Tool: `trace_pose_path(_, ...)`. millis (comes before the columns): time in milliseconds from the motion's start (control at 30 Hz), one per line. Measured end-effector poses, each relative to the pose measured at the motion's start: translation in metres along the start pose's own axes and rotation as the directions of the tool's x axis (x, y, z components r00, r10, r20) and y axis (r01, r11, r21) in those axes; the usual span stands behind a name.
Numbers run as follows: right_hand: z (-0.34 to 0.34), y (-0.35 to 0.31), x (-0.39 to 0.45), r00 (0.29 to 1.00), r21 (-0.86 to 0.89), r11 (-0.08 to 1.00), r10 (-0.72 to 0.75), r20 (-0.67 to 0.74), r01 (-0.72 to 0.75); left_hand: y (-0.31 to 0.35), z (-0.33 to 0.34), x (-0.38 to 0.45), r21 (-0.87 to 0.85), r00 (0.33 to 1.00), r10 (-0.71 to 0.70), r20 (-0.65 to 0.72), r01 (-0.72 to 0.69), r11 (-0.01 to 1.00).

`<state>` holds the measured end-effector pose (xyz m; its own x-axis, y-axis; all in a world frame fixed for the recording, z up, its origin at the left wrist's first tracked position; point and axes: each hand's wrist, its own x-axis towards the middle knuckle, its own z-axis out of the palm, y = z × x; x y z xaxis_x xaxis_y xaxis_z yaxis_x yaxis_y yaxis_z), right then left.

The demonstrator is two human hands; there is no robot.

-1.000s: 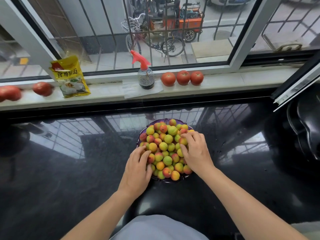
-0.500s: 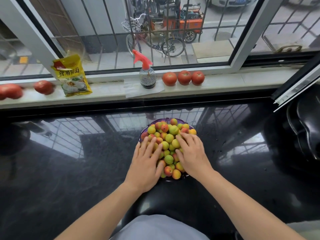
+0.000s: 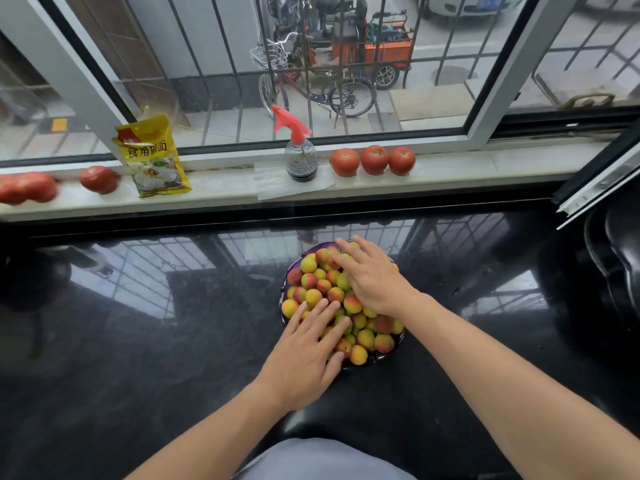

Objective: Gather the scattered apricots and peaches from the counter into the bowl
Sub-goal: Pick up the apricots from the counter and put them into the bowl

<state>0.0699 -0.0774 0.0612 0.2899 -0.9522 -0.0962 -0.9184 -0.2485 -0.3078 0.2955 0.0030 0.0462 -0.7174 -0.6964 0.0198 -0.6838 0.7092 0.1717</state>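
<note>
A dark purple bowl (image 3: 286, 275) stands on the black counter, heaped with several yellow, green and red apricots and peaches (image 3: 313, 282). My left hand (image 3: 304, 355) lies flat on the near left side of the heap, fingers spread and holding nothing. My right hand (image 3: 372, 277) rests palm down on the far right of the heap, fingers apart and stretched toward the bowl's far rim. Fruit under both palms is hidden. I see no loose fruit on the counter.
The glossy black counter (image 3: 138, 341) surrounds the bowl. On the white sill behind stand a spray bottle (image 3: 300, 157), three tomatoes (image 3: 374, 160), a yellow packet (image 3: 152, 157) and more tomatoes (image 3: 98, 179) at far left. A black object (image 3: 620, 258) sits at right.
My right hand has slid from the heap's near right to its far right. My left hand moved onto the heap from the bowl's left edge, then drew back toward me.
</note>
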Motion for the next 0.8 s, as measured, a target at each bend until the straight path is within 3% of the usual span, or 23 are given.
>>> trace_pose_path(100, 0.001, 0.005, 0.011, 0.988, -0.068, 0.995, -0.064, 0.143, 0.074, 0.000, 0.004, 0.006, -0.007, 0.996, -0.039, 0.080, 0.039, 0.999)
trace_pose_path(233, -0.008, 0.017, 0.029, 0.994, 0.032, 0.996, 0.084, 0.076, -0.086, -0.004, -0.004, 0.021, -0.084, 0.991, -0.082, 0.103, 0.091, 0.992)
trace_pose_path(333, -0.015, 0.023, 0.036, 0.989, 0.048, 0.990, 0.126, 0.077, -0.129, -0.013, -0.014, 0.043, -0.167, 0.974, -0.211, 0.085, 0.223, 0.960)
trace_pose_path(467, -0.019, 0.027, 0.045, 0.974, 0.161, 0.965, 0.189, 0.128, -0.209, -0.036, -0.020, 0.073, -0.290, 0.888, -0.430, 0.166, 0.460, 0.839)
trace_pose_path(600, -0.018, 0.028, 0.044, 0.970, 0.252, 0.943, 0.183, 0.160, -0.220, -0.057, -0.019, 0.090, -0.453, 0.836, -0.436, 0.334, 0.548, 0.703)
trace_pose_path(733, -0.023, 0.025, 0.014, 0.962, 0.352, 0.898, 0.274, 0.020, -0.263, -0.055, -0.017, 0.084, -0.317, 0.852, -0.452, 0.264, 0.519, 0.794)
trace_pose_path(800, -0.016, 0.020, -0.016, 0.969, 0.225, 0.949, 0.239, -0.059, -0.221, -0.041, -0.017, 0.072, -0.188, 0.905, -0.396, 0.154, 0.421, 0.888)
